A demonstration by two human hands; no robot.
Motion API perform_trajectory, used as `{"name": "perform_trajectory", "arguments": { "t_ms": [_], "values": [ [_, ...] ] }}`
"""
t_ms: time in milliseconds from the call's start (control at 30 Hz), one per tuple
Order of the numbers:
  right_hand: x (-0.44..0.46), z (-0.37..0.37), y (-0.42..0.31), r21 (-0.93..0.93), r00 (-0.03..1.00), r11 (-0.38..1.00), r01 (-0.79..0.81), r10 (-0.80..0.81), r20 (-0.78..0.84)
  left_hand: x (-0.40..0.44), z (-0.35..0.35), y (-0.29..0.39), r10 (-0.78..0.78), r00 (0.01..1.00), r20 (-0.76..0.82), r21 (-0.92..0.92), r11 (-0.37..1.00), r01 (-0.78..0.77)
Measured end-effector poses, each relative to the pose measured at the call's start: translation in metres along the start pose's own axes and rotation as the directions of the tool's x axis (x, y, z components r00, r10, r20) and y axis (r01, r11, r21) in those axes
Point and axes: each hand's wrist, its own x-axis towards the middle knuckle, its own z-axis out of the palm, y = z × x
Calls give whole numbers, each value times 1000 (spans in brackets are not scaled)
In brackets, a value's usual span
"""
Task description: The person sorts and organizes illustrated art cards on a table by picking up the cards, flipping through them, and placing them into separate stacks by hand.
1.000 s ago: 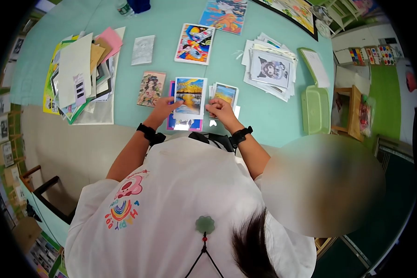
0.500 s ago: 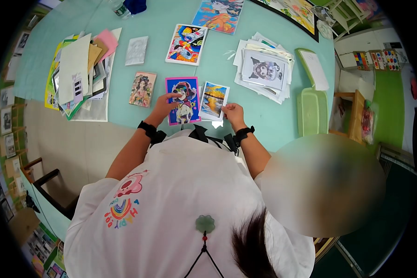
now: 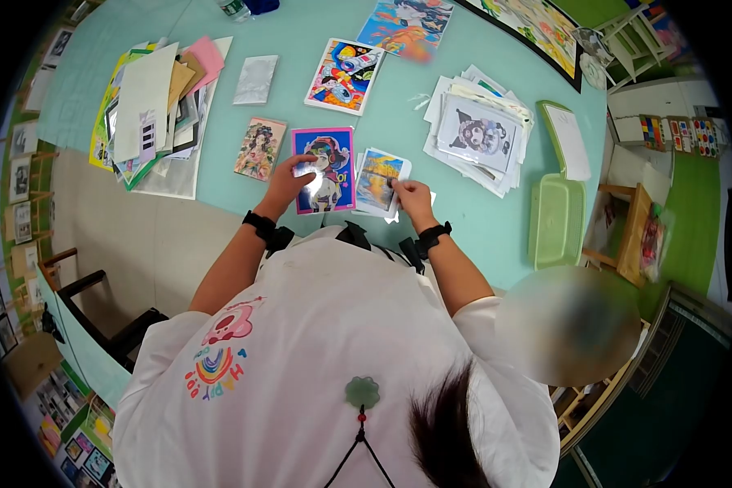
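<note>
My left hand (image 3: 286,180) lies on the left edge of a pink-bordered picture card (image 3: 334,184), fingers apart over the figure on it. To its right, my right hand (image 3: 415,198) pinches the right edge of a yellow landscape card (image 3: 377,180), which rests over other white-edged cards. The two cards lie side by side at the table's near edge. Left of them is a floral portrait card (image 3: 259,149). Farther back are a grey card (image 3: 256,80) and a colourful astronaut picture (image 3: 343,76).
A heap of papers and folders (image 3: 149,106) is at the left. On the right, a stack of drawings (image 3: 477,134) lies beside a green plastic box (image 3: 557,220). A blue-orange picture (image 3: 406,26) and a framed painting (image 3: 537,28) are at the back. A chair (image 3: 114,313) stands lower left.
The landscape card has moved right, off the pink-bordered card, onto the cards beside it. My right hand has gone with it, while my left hand has come to the pink-bordered card.
</note>
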Motion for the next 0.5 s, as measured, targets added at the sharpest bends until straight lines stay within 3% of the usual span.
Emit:
{"name": "perform_trajectory", "arguments": {
  "t_ms": [67,133,200,267,367,467,500],
  "values": [
    [-2,8,-27,253,968,967,36,-97,233,7,2,-3,-5,999,39,-10,1000,6],
    [-1,18,-48,220,940,975,26,-98,326,15,8,1,17,998,56,18,1000,-18],
    [4,27,-54,144,917,986,87,-136,375,23,11,6,-17,996,89,-104,994,27],
    [17,30,-52,157,921,982,106,-157,357,29,9,17,-18,997,77,-114,993,26],
    [35,29,-63,184,926,979,86,-147,348,53,5,10,122,990,68,-64,991,-117],
    [70,31,-77,176,958,967,185,-218,187,85,6,24,104,994,24,-326,941,-91],
    [88,32,-80,112,954,956,271,-282,98,102,1,26,102,995,9,-175,980,-99]
  ]
}}
